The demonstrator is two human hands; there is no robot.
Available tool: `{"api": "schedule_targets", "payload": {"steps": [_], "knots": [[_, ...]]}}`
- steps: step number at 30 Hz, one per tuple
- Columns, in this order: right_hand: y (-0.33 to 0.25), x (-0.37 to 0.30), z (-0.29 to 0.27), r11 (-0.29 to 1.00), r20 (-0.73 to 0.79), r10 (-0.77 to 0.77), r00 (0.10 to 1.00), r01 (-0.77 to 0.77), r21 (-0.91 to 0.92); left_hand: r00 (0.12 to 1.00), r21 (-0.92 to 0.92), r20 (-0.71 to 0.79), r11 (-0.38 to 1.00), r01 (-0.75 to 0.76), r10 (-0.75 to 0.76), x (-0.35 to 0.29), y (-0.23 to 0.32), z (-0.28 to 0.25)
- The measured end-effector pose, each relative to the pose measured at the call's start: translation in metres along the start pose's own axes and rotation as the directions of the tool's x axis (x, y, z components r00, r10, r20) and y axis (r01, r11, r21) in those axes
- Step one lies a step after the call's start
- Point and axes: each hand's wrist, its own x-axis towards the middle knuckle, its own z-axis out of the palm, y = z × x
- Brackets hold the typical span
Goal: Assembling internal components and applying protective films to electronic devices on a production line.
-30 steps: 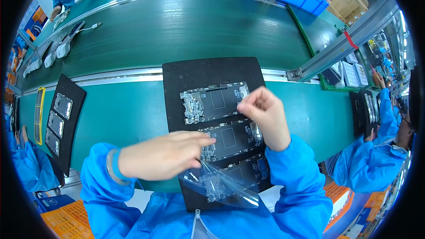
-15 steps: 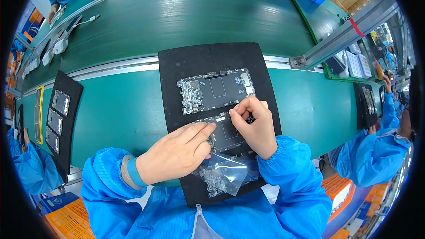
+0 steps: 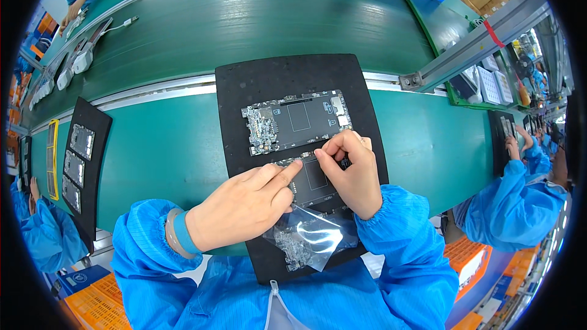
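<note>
Three dark circuit boards lie in a row on a black mat (image 3: 263, 76): a far board (image 3: 299, 119), a middle board (image 3: 317, 174) and a near board (image 3: 295, 253). My left hand (image 3: 235, 211) stretches its index finger onto the far edge of the middle board. Its other fingers are curled, apparently gripping a corner of a clear plastic film (image 3: 330, 238) that hangs over the near board. Thumb and index finger of my right hand (image 3: 351, 168) pinch together just above that same edge; whatever is between them is too small to make out.
Beyond the mat runs a green conveyor belt (image 3: 269, 18) behind a metal rail. Another black mat with several boards (image 3: 74, 168) lies at left beside a yellow frame (image 3: 52, 159). A metal post (image 3: 477, 36) slants at right. Co-workers in blue sleeves (image 3: 513, 208) sit on both sides.
My left index finger has slid slightly along the middle board's edge toward my right fingers. My right hand keeps its pinch, almost in place. The co-workers' arms have moved.
</note>
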Motion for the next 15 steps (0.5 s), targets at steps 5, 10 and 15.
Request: {"api": "schedule_targets", "payload": {"steps": [5, 10, 15], "knots": [[0.0005, -0.0008, -0.0026, 0.999, 0.014, -0.019, 1.0, 0.02, -0.044, 0.999, 0.02, 0.033, 1.0, 0.007, -0.007, -0.0001, 0.0013, -0.0036], [0.0015, -0.0007, -0.0023, 0.997, 0.024, -0.047, 0.999, 0.048, -0.064, 1.0, -0.001, -0.017, 1.0, 0.001, -0.001, 0.0014, 0.0003, -0.0006], [0.0002, -0.0006, -0.0021, 0.998, 0.022, -0.002, 1.0, 0.004, -0.06, 1.0, 0.011, -0.021, 1.0, -0.014, 0.015, 0.0015, -0.0004, -0.0012]]}}
